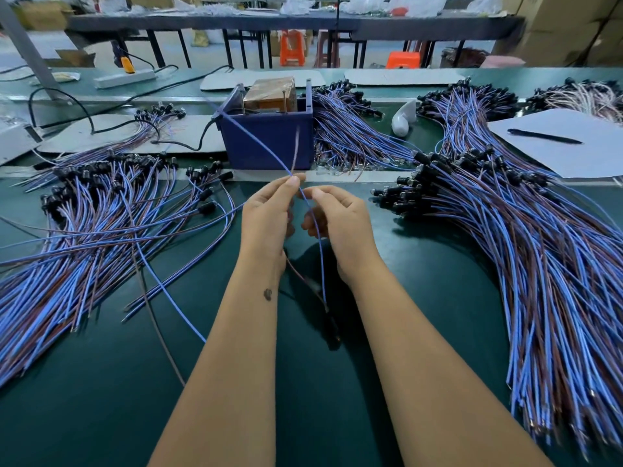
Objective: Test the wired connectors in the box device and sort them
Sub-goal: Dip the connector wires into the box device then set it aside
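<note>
With the left hand [268,214] pinching the blue and brown leads where they cross and the right hand [337,217] pinching the blue wire [313,224] just below, the person should keep both bare ends apart while guiding them to the blue box tester [269,139], the connector dangling between the forearms.

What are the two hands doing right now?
Left hand: pinching the blue wire and brown wire.
Right hand: pinching the blue wire.
</note>
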A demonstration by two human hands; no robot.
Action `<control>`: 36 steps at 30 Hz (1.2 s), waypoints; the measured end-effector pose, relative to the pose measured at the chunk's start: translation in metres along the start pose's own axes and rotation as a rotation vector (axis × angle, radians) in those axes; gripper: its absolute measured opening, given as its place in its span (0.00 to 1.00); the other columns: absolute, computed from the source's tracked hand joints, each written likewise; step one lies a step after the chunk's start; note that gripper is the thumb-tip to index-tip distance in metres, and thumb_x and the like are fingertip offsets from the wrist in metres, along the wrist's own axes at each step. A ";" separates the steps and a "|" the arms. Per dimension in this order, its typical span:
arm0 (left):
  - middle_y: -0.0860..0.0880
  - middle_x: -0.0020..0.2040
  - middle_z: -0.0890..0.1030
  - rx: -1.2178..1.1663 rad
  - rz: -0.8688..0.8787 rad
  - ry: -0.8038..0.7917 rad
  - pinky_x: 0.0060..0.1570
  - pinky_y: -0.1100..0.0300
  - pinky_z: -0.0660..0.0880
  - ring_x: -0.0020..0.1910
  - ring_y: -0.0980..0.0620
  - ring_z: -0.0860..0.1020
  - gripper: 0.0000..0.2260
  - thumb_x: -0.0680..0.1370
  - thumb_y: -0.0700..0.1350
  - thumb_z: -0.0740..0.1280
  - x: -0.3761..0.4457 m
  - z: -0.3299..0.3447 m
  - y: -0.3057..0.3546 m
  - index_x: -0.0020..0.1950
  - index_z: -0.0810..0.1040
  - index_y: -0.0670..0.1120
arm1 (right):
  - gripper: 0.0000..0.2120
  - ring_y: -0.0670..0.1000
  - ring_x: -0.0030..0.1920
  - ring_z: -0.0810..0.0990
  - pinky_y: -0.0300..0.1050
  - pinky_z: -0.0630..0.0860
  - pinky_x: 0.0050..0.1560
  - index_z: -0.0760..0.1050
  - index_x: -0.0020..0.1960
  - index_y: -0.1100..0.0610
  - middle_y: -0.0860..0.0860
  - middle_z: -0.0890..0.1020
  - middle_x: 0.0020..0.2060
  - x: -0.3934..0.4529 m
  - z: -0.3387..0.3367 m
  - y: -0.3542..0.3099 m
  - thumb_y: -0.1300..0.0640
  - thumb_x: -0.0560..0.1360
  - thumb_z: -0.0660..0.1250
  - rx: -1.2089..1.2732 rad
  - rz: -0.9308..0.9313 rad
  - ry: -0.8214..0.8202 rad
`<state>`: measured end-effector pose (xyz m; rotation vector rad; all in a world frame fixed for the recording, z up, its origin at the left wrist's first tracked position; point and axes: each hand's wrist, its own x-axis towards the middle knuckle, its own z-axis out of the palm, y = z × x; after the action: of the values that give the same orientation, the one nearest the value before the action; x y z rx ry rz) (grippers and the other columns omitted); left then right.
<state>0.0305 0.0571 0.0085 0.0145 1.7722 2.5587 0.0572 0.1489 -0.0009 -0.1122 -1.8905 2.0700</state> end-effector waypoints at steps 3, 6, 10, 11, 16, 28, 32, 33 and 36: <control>0.54 0.27 0.70 -0.180 -0.044 -0.031 0.20 0.69 0.59 0.23 0.60 0.63 0.06 0.81 0.42 0.64 0.002 -0.003 0.004 0.48 0.80 0.47 | 0.10 0.45 0.30 0.75 0.34 0.73 0.34 0.80 0.50 0.54 0.54 0.76 0.32 0.001 -0.005 0.000 0.66 0.79 0.63 0.023 0.071 -0.160; 0.54 0.30 0.74 -0.318 -0.067 -0.018 0.23 0.69 0.62 0.24 0.60 0.67 0.05 0.81 0.41 0.63 0.005 -0.007 0.006 0.47 0.77 0.47 | 0.21 0.50 0.38 0.76 0.39 0.74 0.46 0.76 0.61 0.51 0.58 0.76 0.38 0.001 -0.011 0.000 0.70 0.73 0.70 -0.049 0.053 -0.352; 0.55 0.29 0.75 -0.449 -0.079 0.061 0.31 0.64 0.67 0.25 0.59 0.69 0.05 0.82 0.43 0.62 0.007 -0.008 0.004 0.47 0.75 0.49 | 0.37 0.54 0.45 0.74 0.51 0.75 0.60 0.68 0.70 0.45 0.56 0.76 0.40 0.001 -0.015 0.000 0.72 0.69 0.73 -0.046 0.044 -0.520; 0.55 0.30 0.75 -0.451 -0.083 0.098 0.28 0.64 0.68 0.24 0.59 0.70 0.06 0.83 0.43 0.62 0.008 -0.008 0.004 0.46 0.74 0.49 | 0.39 0.54 0.46 0.74 0.54 0.74 0.63 0.66 0.72 0.45 0.57 0.76 0.42 0.002 -0.015 0.000 0.73 0.69 0.73 -0.050 0.052 -0.551; 0.51 0.36 0.74 -0.581 -0.208 0.236 0.28 0.63 0.74 0.28 0.56 0.69 0.06 0.84 0.47 0.57 0.015 -0.011 0.003 0.52 0.71 0.47 | 0.29 0.54 0.45 0.79 0.48 0.77 0.57 0.67 0.73 0.53 0.56 0.81 0.45 0.004 -0.025 0.000 0.72 0.75 0.63 0.223 0.117 -0.764; 0.51 0.36 0.76 -0.190 -0.136 0.264 0.22 0.66 0.61 0.24 0.58 0.65 0.07 0.81 0.42 0.58 0.013 -0.001 -0.003 0.44 0.69 0.47 | 0.10 0.48 0.39 0.82 0.43 0.78 0.52 0.78 0.55 0.58 0.51 0.80 0.40 0.007 -0.015 0.003 0.61 0.82 0.58 0.443 0.088 -0.235; 0.51 0.38 0.76 -0.117 -0.098 0.234 0.24 0.66 0.64 0.28 0.57 0.68 0.06 0.81 0.42 0.60 0.006 0.008 -0.007 0.44 0.70 0.48 | 0.16 0.45 0.44 0.76 0.42 0.76 0.47 0.79 0.45 0.51 0.44 0.80 0.43 0.007 -0.016 -0.001 0.54 0.84 0.55 0.192 0.036 -0.005; 0.52 0.37 0.77 -0.117 -0.080 0.236 0.24 0.66 0.65 0.28 0.57 0.69 0.06 0.81 0.42 0.60 0.004 0.009 -0.008 0.44 0.70 0.48 | 0.17 0.46 0.46 0.77 0.43 0.75 0.49 0.77 0.42 0.53 0.45 0.81 0.43 0.007 -0.017 -0.003 0.55 0.84 0.54 0.188 0.014 0.027; 0.53 0.37 0.77 -0.055 0.017 0.277 0.26 0.66 0.66 0.27 0.58 0.70 0.07 0.81 0.41 0.59 0.001 0.010 -0.008 0.44 0.69 0.50 | 0.18 0.49 0.38 0.81 0.41 0.76 0.43 0.72 0.39 0.57 0.49 0.79 0.32 0.007 -0.022 -0.011 0.58 0.85 0.51 0.248 -0.005 0.050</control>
<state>0.0298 0.0697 0.0047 -0.3437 1.7878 2.7328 0.0584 0.1726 0.0089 -0.0984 -1.5878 2.2561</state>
